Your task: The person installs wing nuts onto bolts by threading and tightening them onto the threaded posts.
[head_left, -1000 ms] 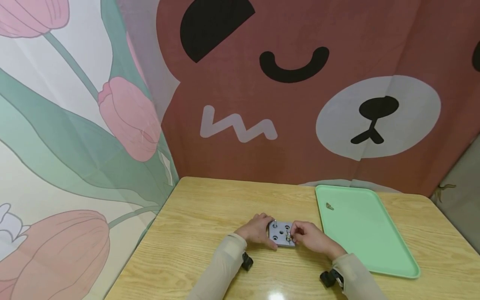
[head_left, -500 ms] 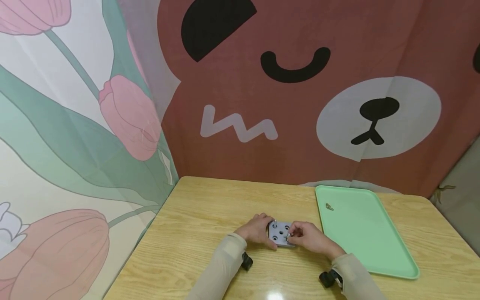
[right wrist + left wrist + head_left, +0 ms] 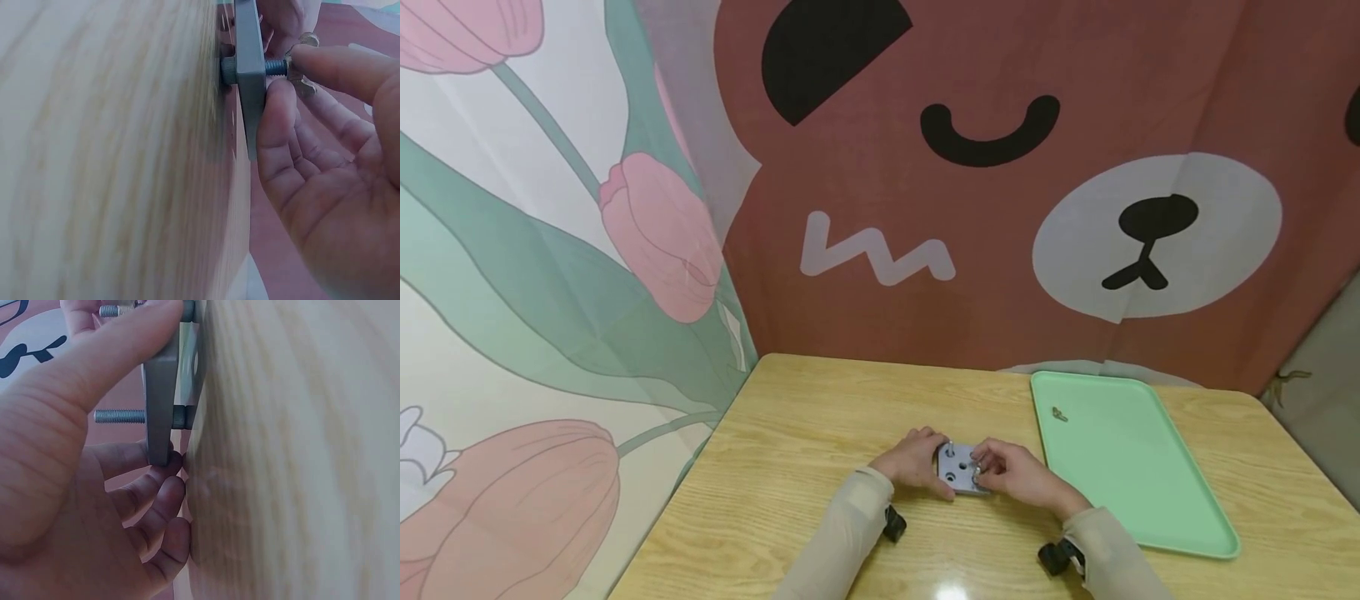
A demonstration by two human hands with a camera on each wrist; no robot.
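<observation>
My left hand (image 3: pixel 913 461) grips the left side of a small grey metal plate (image 3: pixel 961 481) with several holes, thumb at the near edge and fingers behind. In the left wrist view a threaded bolt (image 3: pixel 119 416) sticks up through the plate, its knurled head (image 3: pixel 180 417) on the table side. At the plate's right side, my right hand (image 3: pixel 1018 473) has thumb and fingers around a brass-coloured wing nut (image 3: pixel 306 87). That wing nut sits at the end of another bolt (image 3: pixel 275 67), with bare thread showing between it and the plate (image 3: pixel 250 69).
To the right lies a light green tray (image 3: pixel 1135 467), with a small brass-coloured piece (image 3: pixel 1058 413) near its far left corner. The wooden table (image 3: pixel 820 400) meets a bear-print cloth (image 3: pixel 865 325) at the back. A tulip-print cloth (image 3: pixel 572 333) hangs on the left.
My right fingers have shifted around the wing nut: beside it at first, then closing over it, now with the index finger a little farther out. The left hand and plate stay put.
</observation>
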